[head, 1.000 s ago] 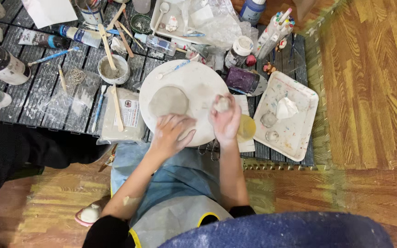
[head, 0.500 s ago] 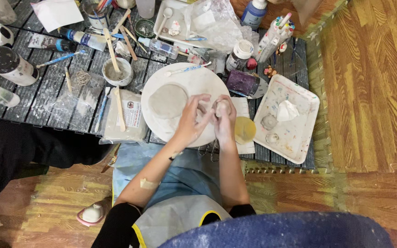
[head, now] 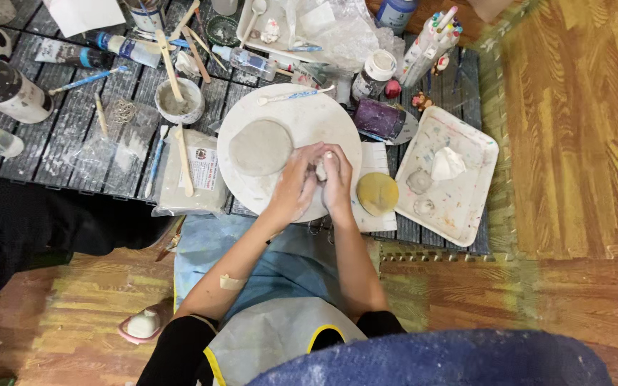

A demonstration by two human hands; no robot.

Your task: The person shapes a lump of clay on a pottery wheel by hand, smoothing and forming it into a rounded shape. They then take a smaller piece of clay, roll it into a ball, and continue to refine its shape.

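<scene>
My left hand (head: pixel 295 184) and my right hand (head: pixel 337 179) are pressed together over the near right part of a round white board (head: pixel 287 118). Between them they hold a small lump of grey clay (head: pixel 320 169), mostly hidden by the fingers. A flat round slab of grey clay (head: pixel 260 146) lies on the board just left of my hands. Both forearms reach up from my lap, over a blue apron.
A yellow sponge (head: pixel 377 194) lies right of my hands. A white square tray (head: pixel 448 175) with a crumpled tissue sits further right. A bagged clay block (head: pixel 191 175) with a wooden stick lies left of the board. A cup of slip (head: pixel 179 101), bottles and tools crowd the far side.
My left hand has moved right from the board's near edge to join my right hand. Both hands now close around the small clay lump that the right hand held alone.
</scene>
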